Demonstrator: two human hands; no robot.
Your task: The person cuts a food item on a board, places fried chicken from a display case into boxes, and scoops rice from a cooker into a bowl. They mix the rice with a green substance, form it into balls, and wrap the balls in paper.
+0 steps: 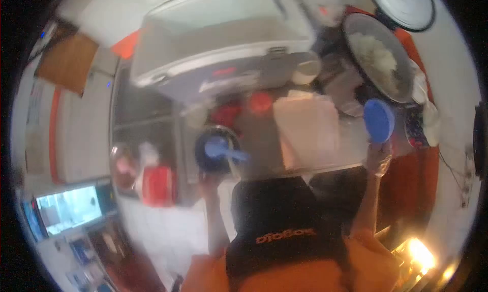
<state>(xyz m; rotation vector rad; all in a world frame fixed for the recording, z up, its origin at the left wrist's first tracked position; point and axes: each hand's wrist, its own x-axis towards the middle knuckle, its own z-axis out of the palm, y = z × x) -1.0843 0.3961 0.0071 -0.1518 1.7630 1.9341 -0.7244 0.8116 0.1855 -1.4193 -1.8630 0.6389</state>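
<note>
The right hand (pixel 379 160) is curled round the bottom end of a blue round tool (pixel 378 120), right of the middle. The left hand (pixel 207 179) is at the near edge of a dark bowl (pixel 201 157), left of the middle. It is too blurry to tell how its fingers sit. A light blue spoon (pixel 217 148) is in the bowl. The black apron (pixel 269 200) has orange letters, too fuzzy to read. Pale sheets (pixel 307 129) lie between the hands. At the top, a big box (pixel 188 83) has smudged white and red marks. A pot (pixel 358 23) of white food (pixel 376 53) is at upper right.
</note>
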